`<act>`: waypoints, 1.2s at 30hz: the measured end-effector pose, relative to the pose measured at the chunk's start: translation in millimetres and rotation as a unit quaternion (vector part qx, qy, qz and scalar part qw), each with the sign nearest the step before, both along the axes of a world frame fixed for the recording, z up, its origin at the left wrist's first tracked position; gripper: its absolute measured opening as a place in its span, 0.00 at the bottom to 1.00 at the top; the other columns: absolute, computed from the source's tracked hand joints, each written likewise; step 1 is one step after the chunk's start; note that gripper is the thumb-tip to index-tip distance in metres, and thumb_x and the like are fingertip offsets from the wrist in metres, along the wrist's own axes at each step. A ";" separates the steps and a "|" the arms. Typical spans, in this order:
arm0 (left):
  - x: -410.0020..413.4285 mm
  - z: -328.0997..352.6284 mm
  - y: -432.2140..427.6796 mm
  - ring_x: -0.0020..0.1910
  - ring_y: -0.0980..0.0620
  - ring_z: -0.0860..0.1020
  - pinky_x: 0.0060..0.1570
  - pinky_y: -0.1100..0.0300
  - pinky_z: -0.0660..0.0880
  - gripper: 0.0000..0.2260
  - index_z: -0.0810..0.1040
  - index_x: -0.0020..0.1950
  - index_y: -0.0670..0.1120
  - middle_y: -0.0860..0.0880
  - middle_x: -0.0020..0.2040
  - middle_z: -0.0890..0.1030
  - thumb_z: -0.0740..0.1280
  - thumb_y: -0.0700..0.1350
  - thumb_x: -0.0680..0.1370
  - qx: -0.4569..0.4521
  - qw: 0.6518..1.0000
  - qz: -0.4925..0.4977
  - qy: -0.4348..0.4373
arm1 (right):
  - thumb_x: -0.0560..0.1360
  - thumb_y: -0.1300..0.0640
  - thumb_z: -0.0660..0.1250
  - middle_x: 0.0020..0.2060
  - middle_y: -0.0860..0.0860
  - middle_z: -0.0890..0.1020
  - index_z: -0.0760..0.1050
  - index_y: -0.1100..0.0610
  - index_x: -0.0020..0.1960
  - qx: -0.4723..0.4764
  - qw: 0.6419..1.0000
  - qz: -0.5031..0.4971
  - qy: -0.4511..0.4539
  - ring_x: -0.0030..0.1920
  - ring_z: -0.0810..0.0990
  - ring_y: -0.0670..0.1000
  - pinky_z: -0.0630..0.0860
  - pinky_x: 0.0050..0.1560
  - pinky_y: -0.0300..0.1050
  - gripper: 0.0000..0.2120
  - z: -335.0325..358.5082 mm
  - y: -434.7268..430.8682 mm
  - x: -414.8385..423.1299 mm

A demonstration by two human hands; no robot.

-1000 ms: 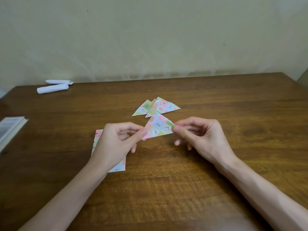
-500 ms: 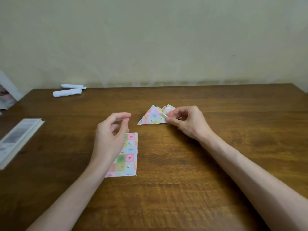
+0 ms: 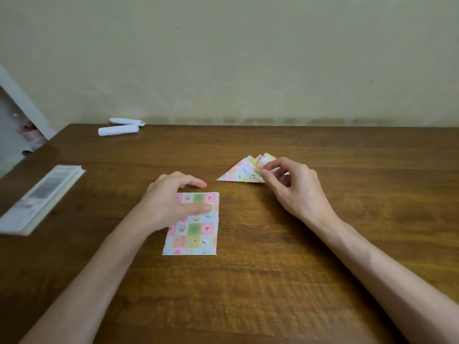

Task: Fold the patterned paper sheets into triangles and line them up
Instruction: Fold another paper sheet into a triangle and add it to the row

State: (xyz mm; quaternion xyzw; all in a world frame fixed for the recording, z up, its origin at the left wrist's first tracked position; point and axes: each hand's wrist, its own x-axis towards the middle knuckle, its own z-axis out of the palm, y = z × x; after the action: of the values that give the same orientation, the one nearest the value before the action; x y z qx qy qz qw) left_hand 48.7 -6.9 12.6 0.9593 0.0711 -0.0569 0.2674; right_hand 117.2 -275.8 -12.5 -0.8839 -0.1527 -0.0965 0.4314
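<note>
Patterned paper sheets [image 3: 196,234] lie in a flat rectangular stack on the worktop [image 3: 248,281] under the left hand [image 3: 169,202], whose fingers are loose and spread, the thumb resting on the top sheet and the forefinger reaching just past the stack's far edge. The folded triangles [image 3: 239,171] lie overlapped just beyond and to the right of those fingers. Their right corner is hidden under the curled fingers of the right hand [image 3: 295,187], whose forefinger tip touches the front triangle; whether they pinch it cannot be told.
</note>
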 end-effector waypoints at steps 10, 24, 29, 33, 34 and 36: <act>1.0 0.2 -3.5 0.61 0.59 0.73 0.64 0.46 0.73 0.20 0.79 0.56 0.62 0.61 0.61 0.76 0.82 0.56 0.67 -0.002 1.000 0.011 -0.017 | 0.81 0.45 0.68 0.37 0.44 0.83 0.81 0.47 0.51 -0.001 0.999 0.036 0.007 0.32 0.78 0.46 0.76 0.38 0.43 0.08 -0.1 -7.5 -33.3; -11.4 20.1 -13.7 0.47 0.58 0.85 0.44 0.57 0.78 0.12 0.82 0.56 0.54 0.53 0.48 0.87 0.77 0.49 0.74 -0.293 0.954 0.051 -0.049 | 0.74 0.46 0.77 0.39 0.45 0.83 0.80 0.47 0.55 0.066 0.987 0.112 0.097 0.34 0.78 0.43 0.77 0.44 0.41 0.12 -4.3 7.8 -50.4; -21.5 23.5 -38.9 0.48 0.47 0.87 0.39 0.61 0.81 0.12 0.84 0.57 0.46 0.47 0.50 0.88 0.74 0.48 0.75 -0.422 0.905 0.033 -0.031 | 0.75 0.46 0.78 0.50 0.47 0.87 0.83 0.49 0.58 0.161 0.952 0.185 0.184 0.50 0.86 0.50 0.82 0.56 0.58 0.15 1.1 29.6 -66.2; -23.9 15.0 -49.0 0.52 0.39 0.85 0.48 0.45 0.78 0.11 0.86 0.54 0.47 0.44 0.51 0.87 0.74 0.50 0.76 -0.426 0.904 0.010 -0.040 | 0.78 0.54 0.75 0.46 0.52 0.88 0.84 0.59 0.50 0.205 0.947 0.146 0.202 0.48 0.88 0.54 0.83 0.54 0.62 0.07 6.3 22.0 -70.2; -24.2 13.1 -50.7 0.52 0.38 0.85 0.48 0.45 0.77 0.10 0.86 0.53 0.47 0.44 0.50 0.87 0.73 0.50 0.76 -0.427 0.903 0.006 -0.046 | 0.78 0.55 0.75 0.45 0.52 0.88 0.84 0.59 0.49 0.203 0.947 0.138 0.205 0.48 0.88 0.54 0.83 0.53 0.62 0.07 8.2 17.2 -70.7; -24.0 10.2 -53.9 0.52 0.45 0.86 0.47 0.53 0.80 0.08 0.86 0.53 0.46 0.47 0.50 0.88 0.73 0.48 0.77 -0.419 0.906 -0.009 -0.066 | 0.78 0.55 0.76 0.45 0.52 0.89 0.84 0.60 0.49 0.208 0.947 0.123 0.212 0.48 0.88 0.54 0.83 0.54 0.62 0.08 12.6 5.9 -70.3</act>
State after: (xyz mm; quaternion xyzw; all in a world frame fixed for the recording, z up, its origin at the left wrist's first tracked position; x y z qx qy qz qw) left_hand 24.7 -60.8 22.8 0.7612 0.0146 -0.0202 0.6480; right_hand 46.9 -269.9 0.1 -0.7493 -0.1415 0.1170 0.6362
